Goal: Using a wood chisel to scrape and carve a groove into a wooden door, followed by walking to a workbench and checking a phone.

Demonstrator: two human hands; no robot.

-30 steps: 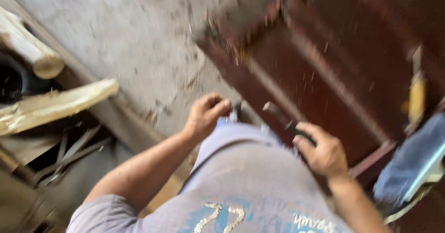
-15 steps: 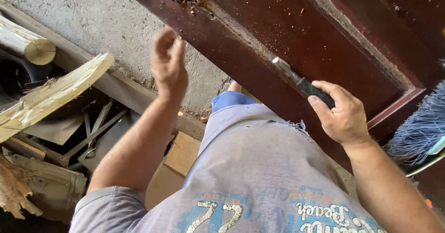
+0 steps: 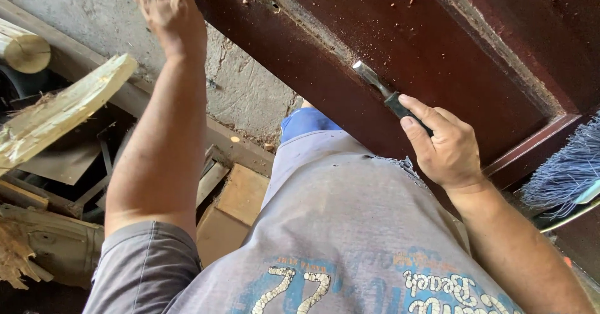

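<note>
Since half a second ago, left hand (image 3: 165,14) had risen further — from beside the dark red door panel (image 3: 400,45) to up against its near edge, fingers partly cut off by the top of the view. I logged that hand as spread and empty; whether the fingertips actually pressed on the wood, I could not tell.

Right hand (image 3: 447,148) had stayed low on the panel, below its raised moulding, fingers pressed together around the dark handle of a chisel (image 3: 381,86). The bright blade pointed up the panel toward a rough, chipped groove (image 3: 300,17) along the panel's near edge, and its tip appeared to rest on or just above the red face.

Progress, as I judged it — the groove was already cut ragged, with pale chips and dust scattered over the panel, so some wood had been removed; the edges were still uneven, so cleaning up looked unfinished.

Other changes: the view had shifted closer to the panel. A split pale timber (image 3: 62,111) lay left of the panel, and blue broom bristles (image 3: 562,170) showed at its right.
</note>
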